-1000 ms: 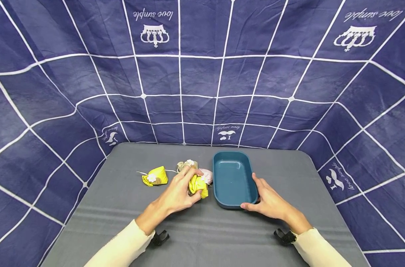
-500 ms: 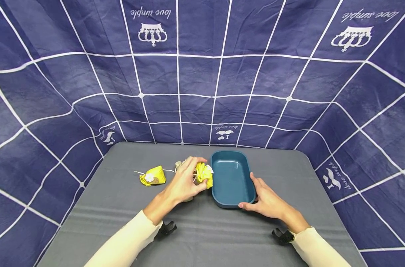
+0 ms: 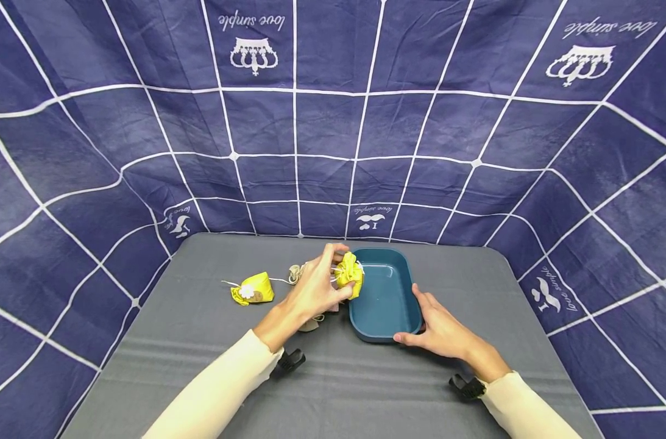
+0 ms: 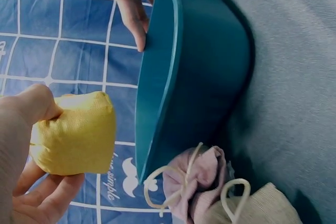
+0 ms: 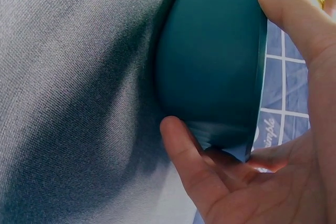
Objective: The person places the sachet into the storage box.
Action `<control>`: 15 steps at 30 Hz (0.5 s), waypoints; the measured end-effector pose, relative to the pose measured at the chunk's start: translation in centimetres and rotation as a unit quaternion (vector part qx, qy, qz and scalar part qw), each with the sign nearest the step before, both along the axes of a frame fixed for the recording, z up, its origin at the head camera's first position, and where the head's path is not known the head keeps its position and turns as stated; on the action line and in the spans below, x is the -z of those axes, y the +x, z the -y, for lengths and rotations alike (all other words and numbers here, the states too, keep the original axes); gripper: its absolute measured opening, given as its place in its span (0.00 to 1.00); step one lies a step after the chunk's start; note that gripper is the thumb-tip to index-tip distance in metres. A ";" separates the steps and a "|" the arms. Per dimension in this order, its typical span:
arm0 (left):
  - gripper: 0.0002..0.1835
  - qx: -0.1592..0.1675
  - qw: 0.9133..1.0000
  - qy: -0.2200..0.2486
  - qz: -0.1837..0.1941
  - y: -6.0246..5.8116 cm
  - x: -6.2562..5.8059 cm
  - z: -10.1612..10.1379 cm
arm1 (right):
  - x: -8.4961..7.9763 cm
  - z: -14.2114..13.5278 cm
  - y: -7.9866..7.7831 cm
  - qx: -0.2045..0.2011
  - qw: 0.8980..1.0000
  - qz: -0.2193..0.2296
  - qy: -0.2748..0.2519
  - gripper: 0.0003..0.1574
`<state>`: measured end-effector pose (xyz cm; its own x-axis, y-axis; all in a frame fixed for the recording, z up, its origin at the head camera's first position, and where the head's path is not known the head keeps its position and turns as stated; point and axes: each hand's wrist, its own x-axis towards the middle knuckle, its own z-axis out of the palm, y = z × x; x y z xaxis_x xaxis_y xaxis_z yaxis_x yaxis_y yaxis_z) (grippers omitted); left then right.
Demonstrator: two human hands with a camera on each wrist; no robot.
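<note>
Evidently a yellow pouch (image 3: 349, 279) sits pinched between thumb and fingers of the left hand (image 3: 315, 286), raised, with the blue tub (image 3: 384, 299) just past those fingertips. This looks like the carrying step; the next move calls for clearing the tub's edge before loosening. The right hand (image 3: 445, 330) grips the tub's near corner. Below the left fingers are a pink pouch (image 4: 190, 182) and a beige pouch (image 4: 268, 208); farther left, a second yellow pouch (image 3: 258, 288).

head: pink pouch (image 3: 333, 307) — mostly behind left grip (image 3: 318, 286) | left wrist: beige pouch (image 4: 268, 207) — cropped
</note>
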<state>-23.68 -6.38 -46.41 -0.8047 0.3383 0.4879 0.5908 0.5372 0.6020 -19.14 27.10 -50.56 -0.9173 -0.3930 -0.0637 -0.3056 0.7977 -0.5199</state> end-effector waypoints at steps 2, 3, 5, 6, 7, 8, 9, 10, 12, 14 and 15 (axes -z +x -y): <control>0.39 0.002 1.000 0.004 0.002 -0.4 -0.1 -0.4 | 0.0 0.0 -0.1 0.000 1.000 -0.002 0.003 0.87; 0.38 0.003 1.000 0.005 0.004 -0.7 -0.1 -0.6 | 0.0 0.0 -0.2 -0.001 1.000 -0.004 0.005 0.87; 0.36 0.007 1.000 0.010 0.009 -1.1 -0.2 -1.0 | 0.0 0.0 -0.3 -0.003 1.000 -0.011 0.008 0.86; 0.36 0.010 1.000 0.011 0.012 -1.3 -0.3 -1.3 | 0.0 0.0 -0.3 -0.004 1.000 -0.014 0.009 0.86; 0.35 0.013 1.000 0.012 0.015 -1.5 -0.4 -1.5 | 0.0 0.0 -0.4 -0.005 1.000 -0.017 0.011 0.86; 0.35 0.016 1.000 0.013 0.015 -1.7 -0.4 -1.7 | 0.0 0.0 -0.4 -0.006 1.000 -0.019 0.012 0.86; 0.35 0.018 1.000 0.012 0.013 -1.9 -0.5 -2.0 | 0.0 0.0 -0.4 -0.008 1.000 -0.021 0.011 0.86; 0.34 0.023 1.000 0.012 0.010 -2.1 -0.5 -2.3 | 0.0 0.0 -0.4 -0.009 1.000 -0.022 0.010 0.86; 0.33 0.025 1.000 0.006 -0.004 -2.4 -0.5 -2.8 | -0.1 0.0 -0.3 -0.009 1.000 -0.018 0.008 0.86; 0.32 0.024 1.000 -0.004 -0.020 -2.7 -0.4 -3.3 | -0.1 0.0 -0.2 -0.008 1.000 -0.015 0.006 0.86; 0.32 0.022 0.999 -0.010 -0.029 -2.9 -0.4 -3.5 | -0.1 0.0 -0.1 -0.008 1.000 -0.013 0.005 0.86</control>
